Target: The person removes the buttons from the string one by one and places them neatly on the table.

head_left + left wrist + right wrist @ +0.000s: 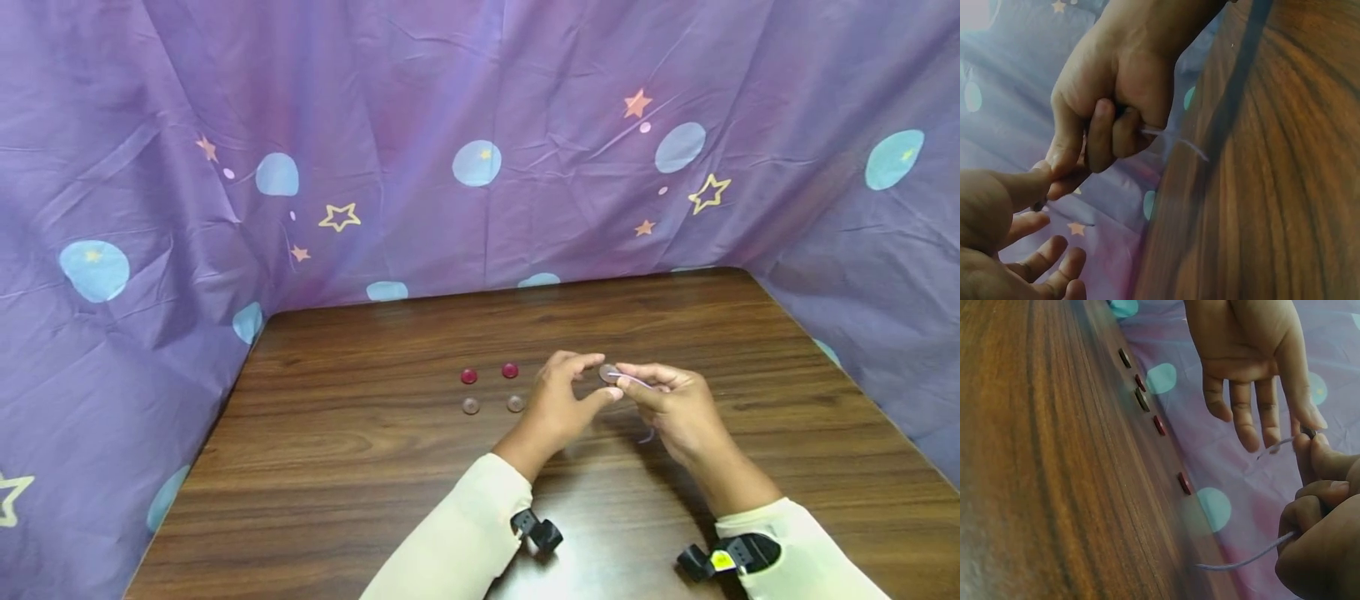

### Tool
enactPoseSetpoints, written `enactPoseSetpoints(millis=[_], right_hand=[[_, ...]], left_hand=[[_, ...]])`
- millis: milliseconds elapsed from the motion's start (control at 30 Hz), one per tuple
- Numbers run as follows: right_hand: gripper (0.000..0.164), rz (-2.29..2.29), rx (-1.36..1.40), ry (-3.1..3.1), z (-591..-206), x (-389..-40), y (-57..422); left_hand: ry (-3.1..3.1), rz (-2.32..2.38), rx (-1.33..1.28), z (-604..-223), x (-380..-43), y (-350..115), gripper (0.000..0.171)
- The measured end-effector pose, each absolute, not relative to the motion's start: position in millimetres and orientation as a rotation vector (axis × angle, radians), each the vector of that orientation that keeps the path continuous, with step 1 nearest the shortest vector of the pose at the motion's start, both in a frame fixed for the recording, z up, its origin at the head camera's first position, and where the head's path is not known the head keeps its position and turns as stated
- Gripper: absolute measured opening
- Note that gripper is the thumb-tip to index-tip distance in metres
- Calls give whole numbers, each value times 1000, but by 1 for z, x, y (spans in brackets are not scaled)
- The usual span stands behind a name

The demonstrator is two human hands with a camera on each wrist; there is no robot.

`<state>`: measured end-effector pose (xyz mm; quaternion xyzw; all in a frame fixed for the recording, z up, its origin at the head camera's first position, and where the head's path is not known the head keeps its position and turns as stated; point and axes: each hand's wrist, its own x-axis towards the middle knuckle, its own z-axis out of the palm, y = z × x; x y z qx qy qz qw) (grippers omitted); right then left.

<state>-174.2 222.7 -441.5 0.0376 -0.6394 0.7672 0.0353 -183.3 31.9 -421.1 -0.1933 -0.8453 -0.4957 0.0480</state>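
Note:
My right hand (678, 408) pinches a clear greyish button (607, 374) between thumb and fingertips. A thin pale purple string (633, 380) lies across the button's face and runs back into that hand. Its other end (1244, 561) hangs below the curled fingers in the right wrist view. My left hand (558, 398) is held close on the other side, thumb and forefinger spread around the button's edge. The left thumb tip comes up to the button in the right wrist view; whether it presses on it I cannot tell. The other left fingers extend loosely.
On the brown wooden table (360, 467) left of the hands lie two red buttons, a left one (468, 377) and a right one (510, 370), with two clear buttons (470, 406) in front. Another red button (1184, 483) shows in the right wrist view. A purple curtain (480, 92) surrounds the table.

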Motion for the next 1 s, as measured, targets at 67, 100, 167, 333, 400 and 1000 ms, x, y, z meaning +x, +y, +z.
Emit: enactPoseSetpoints(millis=[67, 100, 167, 333, 400, 1000], right_hand=[[31, 2352, 108, -1974, -442, -174, 223], [31, 2343, 108, -1984, -442, -174, 223], [29, 2336, 107, -1994, -442, -175, 222], [30, 2332, 139, -1994, -441, -175, 221], [32, 2338, 156, -1981, -442, -174, 221], [29, 2291, 164, -1982, -444, -176, 223]], left_hand=[[-2559, -1512, -606, -422, -183, 35, 48], [-2548, -1514, -612, -423, -183, 35, 46], [-2530, -1513, -613, -425, -184, 36, 42], [-2513, -1519, -615, -429, -185, 34, 34], [-2502, -1531, -623, -430, -185, 33, 33], [-2471, -1517, -643, -433, -187, 33, 30]])
